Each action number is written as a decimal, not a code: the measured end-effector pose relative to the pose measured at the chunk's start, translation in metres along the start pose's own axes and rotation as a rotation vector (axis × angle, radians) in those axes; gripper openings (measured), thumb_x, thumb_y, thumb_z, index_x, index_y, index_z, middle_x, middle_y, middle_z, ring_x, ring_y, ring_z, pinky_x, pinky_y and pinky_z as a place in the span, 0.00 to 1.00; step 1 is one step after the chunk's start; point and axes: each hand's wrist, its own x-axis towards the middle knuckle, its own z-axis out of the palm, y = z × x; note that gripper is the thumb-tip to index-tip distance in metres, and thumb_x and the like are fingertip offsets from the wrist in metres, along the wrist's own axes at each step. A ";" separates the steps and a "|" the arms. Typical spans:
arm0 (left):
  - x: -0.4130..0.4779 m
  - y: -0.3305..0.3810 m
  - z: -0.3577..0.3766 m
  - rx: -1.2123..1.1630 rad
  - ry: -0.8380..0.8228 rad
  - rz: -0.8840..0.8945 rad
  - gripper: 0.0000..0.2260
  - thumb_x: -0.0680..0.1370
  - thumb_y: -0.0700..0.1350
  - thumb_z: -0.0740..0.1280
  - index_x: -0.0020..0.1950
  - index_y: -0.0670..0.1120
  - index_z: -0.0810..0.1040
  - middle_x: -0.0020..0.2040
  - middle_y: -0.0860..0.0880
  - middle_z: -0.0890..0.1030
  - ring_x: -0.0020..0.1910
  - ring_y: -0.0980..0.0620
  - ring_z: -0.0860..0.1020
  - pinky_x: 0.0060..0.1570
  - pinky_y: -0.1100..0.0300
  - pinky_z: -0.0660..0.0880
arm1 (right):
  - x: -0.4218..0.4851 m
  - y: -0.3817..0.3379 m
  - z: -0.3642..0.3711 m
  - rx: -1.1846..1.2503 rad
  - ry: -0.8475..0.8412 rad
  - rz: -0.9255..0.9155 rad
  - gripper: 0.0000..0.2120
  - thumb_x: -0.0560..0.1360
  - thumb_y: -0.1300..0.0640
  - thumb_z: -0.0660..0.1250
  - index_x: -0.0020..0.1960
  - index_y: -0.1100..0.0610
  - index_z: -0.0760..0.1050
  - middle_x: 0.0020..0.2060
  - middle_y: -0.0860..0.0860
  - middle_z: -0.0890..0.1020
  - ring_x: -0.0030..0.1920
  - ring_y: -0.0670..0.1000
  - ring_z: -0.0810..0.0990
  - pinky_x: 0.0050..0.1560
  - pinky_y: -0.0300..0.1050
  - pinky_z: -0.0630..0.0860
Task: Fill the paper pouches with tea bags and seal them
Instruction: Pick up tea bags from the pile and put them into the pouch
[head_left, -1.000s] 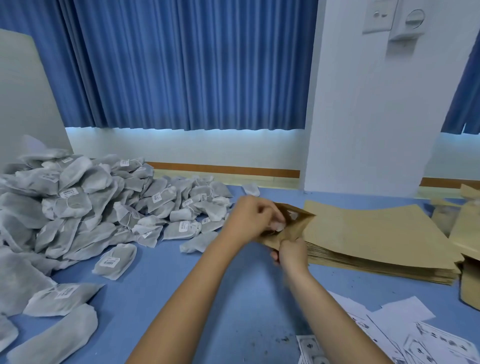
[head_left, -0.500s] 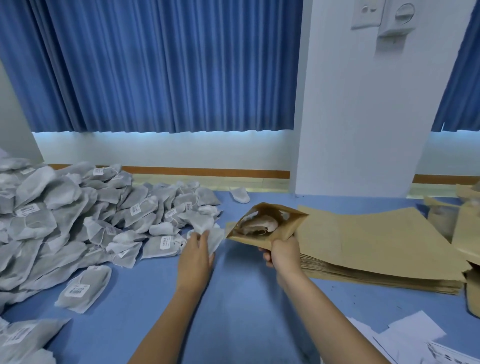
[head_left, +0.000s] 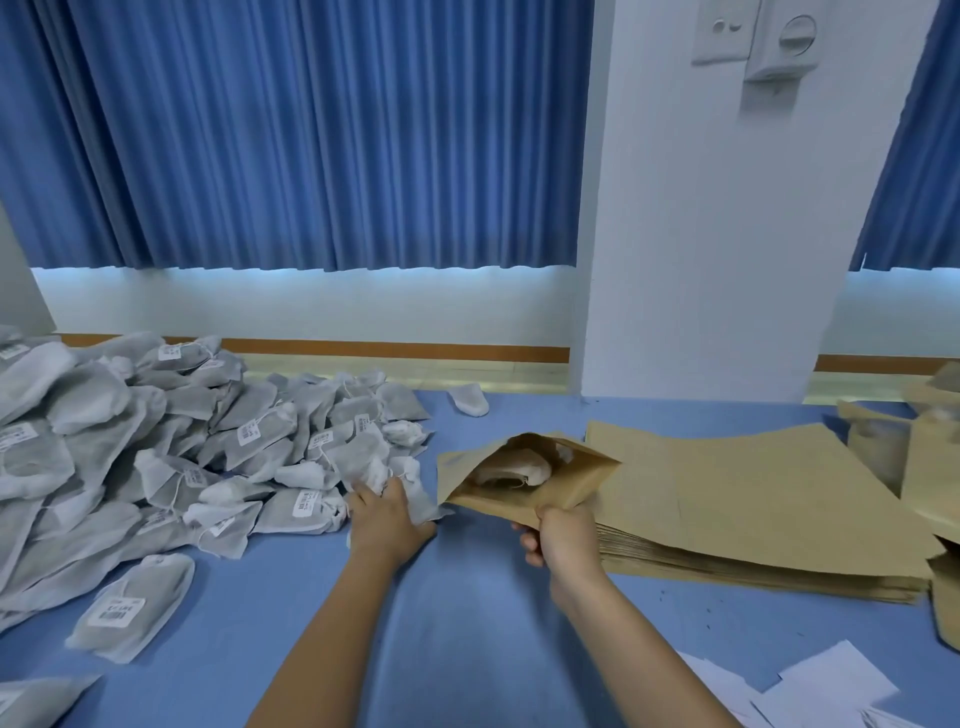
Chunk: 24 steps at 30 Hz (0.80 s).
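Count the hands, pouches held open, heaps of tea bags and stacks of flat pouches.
Hands: 2 (left hand, right hand)
Held open pouch: 1
Heap of tea bags: 1
Stack of flat pouches: 1
Total: 5

Blue curtains (head_left: 311, 135), white pillar (head_left: 717, 234), wall switches (head_left: 727, 31), blue table (head_left: 467, 649).

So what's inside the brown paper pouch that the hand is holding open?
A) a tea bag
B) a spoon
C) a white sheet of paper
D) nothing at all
A: the right hand grips the paper pouch with its mouth open, and a tea bag lies inside.
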 end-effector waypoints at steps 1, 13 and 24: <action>-0.003 0.000 -0.003 -0.010 -0.021 0.000 0.34 0.72 0.65 0.65 0.68 0.44 0.61 0.68 0.35 0.63 0.67 0.37 0.61 0.67 0.50 0.58 | -0.002 0.001 -0.001 0.003 0.000 0.002 0.13 0.74 0.70 0.49 0.43 0.61 0.70 0.26 0.54 0.76 0.19 0.46 0.64 0.21 0.34 0.58; -0.088 0.017 -0.026 0.118 -0.212 -0.035 0.37 0.68 0.65 0.67 0.71 0.50 0.60 0.67 0.44 0.67 0.66 0.40 0.64 0.62 0.52 0.64 | -0.022 0.010 -0.017 0.065 0.010 0.037 0.12 0.76 0.69 0.52 0.40 0.61 0.71 0.25 0.54 0.76 0.19 0.46 0.64 0.19 0.36 0.58; -0.044 0.002 -0.041 -0.077 0.183 -0.046 0.24 0.72 0.65 0.65 0.57 0.48 0.70 0.64 0.41 0.63 0.66 0.40 0.63 0.59 0.47 0.68 | -0.017 0.007 -0.022 0.064 0.011 0.057 0.11 0.77 0.68 0.53 0.42 0.61 0.73 0.24 0.53 0.78 0.20 0.46 0.65 0.19 0.36 0.58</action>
